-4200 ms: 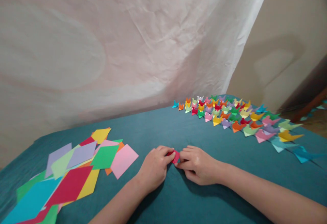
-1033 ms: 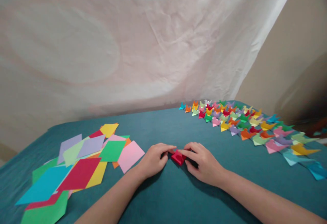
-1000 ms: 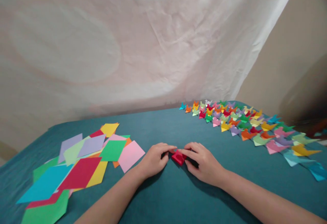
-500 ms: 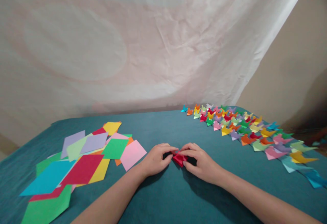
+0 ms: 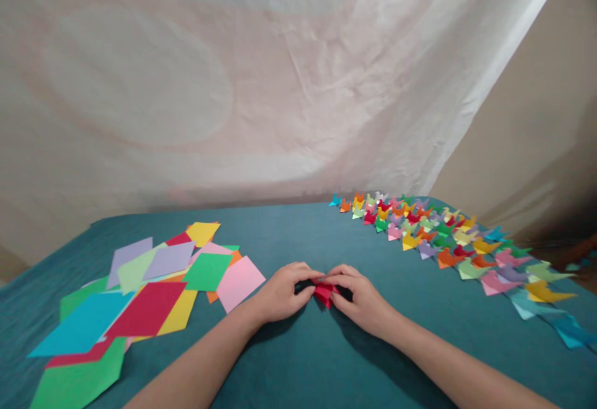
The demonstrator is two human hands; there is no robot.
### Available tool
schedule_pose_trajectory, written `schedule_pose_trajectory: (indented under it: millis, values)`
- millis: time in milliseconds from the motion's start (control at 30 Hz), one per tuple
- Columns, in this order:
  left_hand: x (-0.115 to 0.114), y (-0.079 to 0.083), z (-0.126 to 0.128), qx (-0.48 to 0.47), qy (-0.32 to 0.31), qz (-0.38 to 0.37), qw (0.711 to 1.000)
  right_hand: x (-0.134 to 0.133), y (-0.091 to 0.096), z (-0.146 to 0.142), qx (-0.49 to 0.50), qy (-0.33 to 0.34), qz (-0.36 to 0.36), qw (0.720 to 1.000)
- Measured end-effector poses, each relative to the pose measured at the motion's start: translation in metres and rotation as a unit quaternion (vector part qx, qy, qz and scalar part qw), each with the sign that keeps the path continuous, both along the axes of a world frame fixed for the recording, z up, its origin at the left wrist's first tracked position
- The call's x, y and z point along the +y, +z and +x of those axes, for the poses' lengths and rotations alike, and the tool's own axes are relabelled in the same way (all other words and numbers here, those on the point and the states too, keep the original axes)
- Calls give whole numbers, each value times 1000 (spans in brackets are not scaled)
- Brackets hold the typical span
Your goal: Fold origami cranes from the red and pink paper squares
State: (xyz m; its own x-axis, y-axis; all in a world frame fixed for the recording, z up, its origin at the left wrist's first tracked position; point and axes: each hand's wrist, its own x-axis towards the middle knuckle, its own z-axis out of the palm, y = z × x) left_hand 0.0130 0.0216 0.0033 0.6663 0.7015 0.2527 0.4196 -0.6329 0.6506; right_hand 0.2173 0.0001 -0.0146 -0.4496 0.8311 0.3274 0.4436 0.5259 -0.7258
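Note:
A small piece of folded red paper (image 5: 323,296) is held just above or on the cloth, between my two hands. My left hand (image 5: 290,291) pinches its left side with thumb and fingers. On the other side, my right hand (image 5: 360,298) grips the right edge, its index finger along the top and thumb below. Fingertips cover part of the paper, so its full shape is hidden.
Loose coloured paper sheets (image 5: 147,309) overlap in a pile at the left. Rows of folded paper birds (image 5: 450,258) stand along the right side. Everything lies on a teal cloth (image 5: 280,235), with a pale hanging sheet (image 5: 261,86) behind the table.
The red paper has turned and changed shape slightly between the fingers. My right hand has shifted a little left, and the view has moved slightly.

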Motion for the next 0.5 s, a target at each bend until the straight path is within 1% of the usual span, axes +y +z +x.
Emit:
schedule_pose_trajectory:
  millis: [233, 500]
  values:
    - [-1, 1, -1, 1, 9, -2, 1000, 2, -6, 1, 14, -4, 10, 1000]
    - [-1, 4, -1, 4, 4, -6, 1000, 1, -5, -1, 16, -13, 8, 1000]
